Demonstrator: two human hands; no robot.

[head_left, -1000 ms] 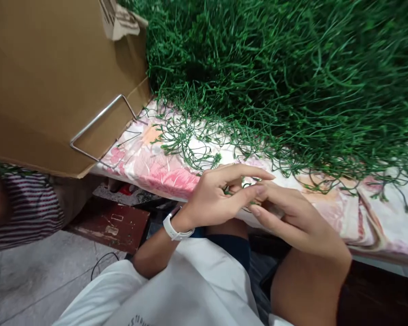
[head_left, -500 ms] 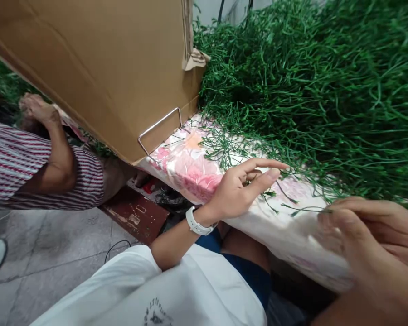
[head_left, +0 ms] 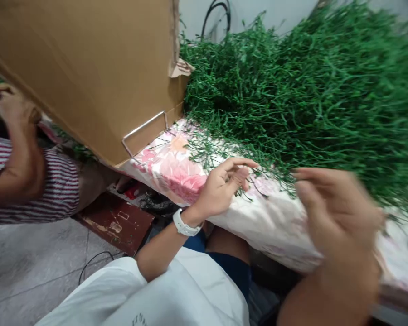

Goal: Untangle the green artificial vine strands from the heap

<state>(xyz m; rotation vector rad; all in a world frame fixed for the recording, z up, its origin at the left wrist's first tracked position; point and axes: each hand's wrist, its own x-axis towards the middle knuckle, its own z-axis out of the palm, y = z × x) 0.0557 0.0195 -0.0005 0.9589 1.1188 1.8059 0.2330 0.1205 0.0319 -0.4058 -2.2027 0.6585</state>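
Observation:
My left hand [head_left: 221,186], with a white watch [head_left: 186,224] on its wrist, is over the table's near edge. Its fingers are curled and thumb and forefinger come close together; green sprig ends [head_left: 245,195] stick out beneath, and the grip itself is partly hidden. My right hand [head_left: 336,213] is blurred, at the near edge of the heap of thin green artificial-looking sprigs [head_left: 313,99]. Its thumb and forefinger tips are apart, and nothing shows between them. Loose sprigs [head_left: 207,149] lie on the floral tablecloth [head_left: 183,176] beside my left hand.
A tall cardboard sheet or box side [head_left: 98,77] stands at left, with a bent metal wire frame [head_left: 144,126] at its foot. Beyond it sits a person in a striped garment [head_left: 59,181]. A dark red wooden stool [head_left: 117,222] and a cable [head_left: 91,262] are below.
My right hand has moved up to the heap; the sprig seen at its fingertips before no longer shows there. The left hand keeps its curled pose. The view has shifted to the right.

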